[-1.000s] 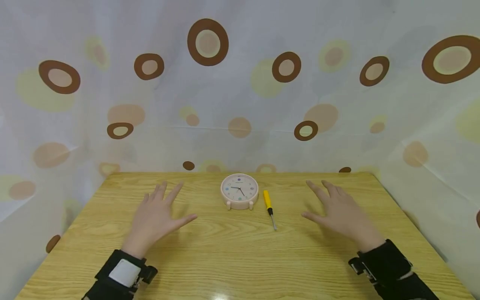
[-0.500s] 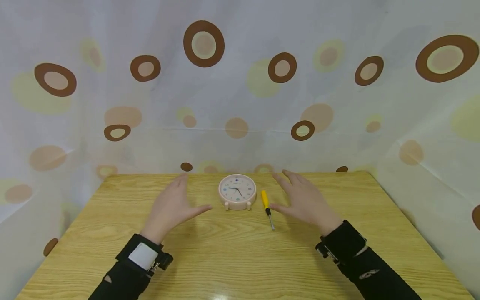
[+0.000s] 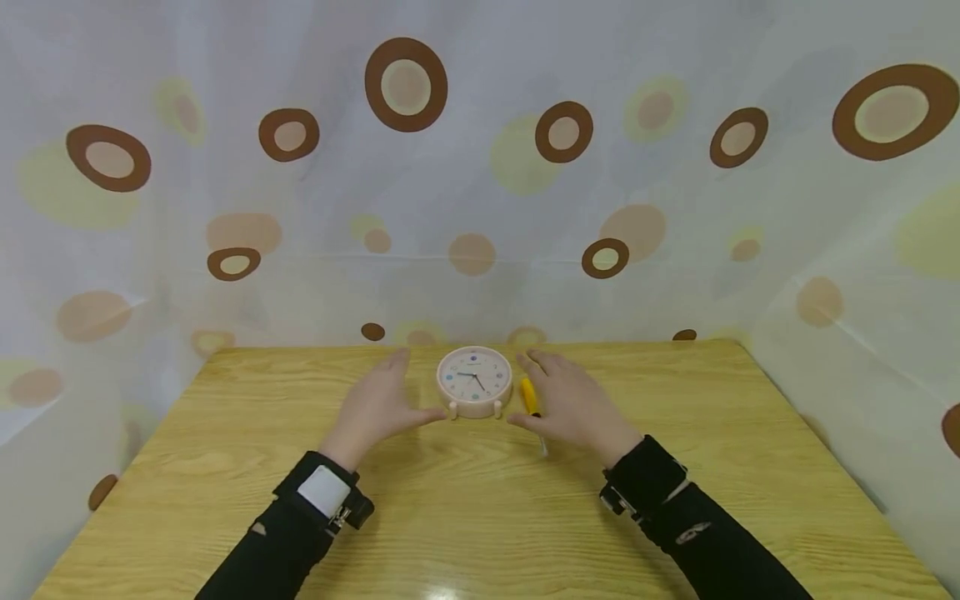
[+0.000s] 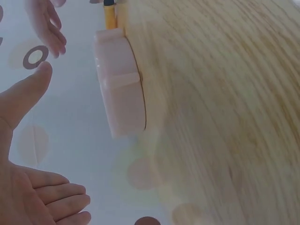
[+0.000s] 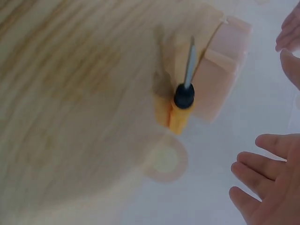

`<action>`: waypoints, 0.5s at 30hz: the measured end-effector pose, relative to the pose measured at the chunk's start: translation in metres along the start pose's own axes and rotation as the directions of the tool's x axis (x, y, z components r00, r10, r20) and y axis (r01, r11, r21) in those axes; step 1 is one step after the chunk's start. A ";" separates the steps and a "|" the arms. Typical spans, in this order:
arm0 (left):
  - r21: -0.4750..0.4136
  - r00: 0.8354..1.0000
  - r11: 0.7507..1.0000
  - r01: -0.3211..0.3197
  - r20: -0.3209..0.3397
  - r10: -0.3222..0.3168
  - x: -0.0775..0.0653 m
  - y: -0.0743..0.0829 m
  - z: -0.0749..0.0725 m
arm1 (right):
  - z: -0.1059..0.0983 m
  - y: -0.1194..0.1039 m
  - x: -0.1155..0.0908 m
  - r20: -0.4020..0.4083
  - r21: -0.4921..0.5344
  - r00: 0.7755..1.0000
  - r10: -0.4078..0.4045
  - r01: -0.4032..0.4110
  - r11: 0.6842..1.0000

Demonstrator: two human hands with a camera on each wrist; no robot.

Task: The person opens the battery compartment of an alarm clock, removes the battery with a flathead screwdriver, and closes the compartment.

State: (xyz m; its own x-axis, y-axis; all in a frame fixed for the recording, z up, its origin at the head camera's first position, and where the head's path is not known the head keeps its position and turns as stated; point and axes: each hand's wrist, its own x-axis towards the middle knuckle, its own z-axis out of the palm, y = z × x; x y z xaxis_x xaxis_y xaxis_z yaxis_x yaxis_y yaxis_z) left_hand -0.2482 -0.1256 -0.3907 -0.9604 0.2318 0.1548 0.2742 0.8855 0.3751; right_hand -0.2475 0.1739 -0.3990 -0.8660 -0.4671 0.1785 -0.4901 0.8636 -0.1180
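A round pale pink clock (image 3: pixel 475 382) with two small feet lies face up near the table's back edge. My left hand (image 3: pixel 381 408) hovers to its left, fingers extended and thumb spread toward the near foot. On the other side, my right hand (image 3: pixel 573 402) is held with fingers and thumb apart, its fingertips close to the clock's right rim. Beneath that hand lies a screwdriver (image 5: pixel 183 101) with a yellow handle, black collar and metal shaft; the hand partly hides it in the head view. In the left wrist view, the clock's side (image 4: pixel 121 84) shows a gap from my left fingers.
The wood-grain table (image 3: pixel 465 517) ends just behind the clock. A pale curtain (image 3: pixel 472 183) with brown rings and beige dots hangs behind it and along both sides. Black wrist straps with small devices sit on both wrists.
Both hands have moved inward from the table's sides toward the clock, the right one passing over the screwdriver. The clock and screwdriver stay in place on the table.
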 end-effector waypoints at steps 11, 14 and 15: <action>-0.057 0.998 0.998 0.028 0.065 -0.024 0.015 0.001 0.024 | 0.016 -0.005 0.012 0.034 -0.015 0.997 -0.076 0.077 0.997; -0.103 0.996 0.994 0.043 0.083 -0.035 0.017 0.000 0.030 | 0.019 -0.005 0.015 0.046 -0.015 0.994 -0.098 0.099 0.995; -0.123 0.996 0.991 0.047 0.086 -0.036 0.018 0.000 0.032 | 0.020 -0.005 0.015 0.050 -0.014 0.993 -0.102 0.103 0.995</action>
State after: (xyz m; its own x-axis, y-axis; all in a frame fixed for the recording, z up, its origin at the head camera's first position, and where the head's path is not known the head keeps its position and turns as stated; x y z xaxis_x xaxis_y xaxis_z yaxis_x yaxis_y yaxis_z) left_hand -0.2672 -0.1089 -0.4170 -0.9704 0.2336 0.0618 0.2333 0.8392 0.4912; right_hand -0.2605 0.1587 -0.4151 -0.8151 -0.5619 0.1408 -0.5755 0.8133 -0.0857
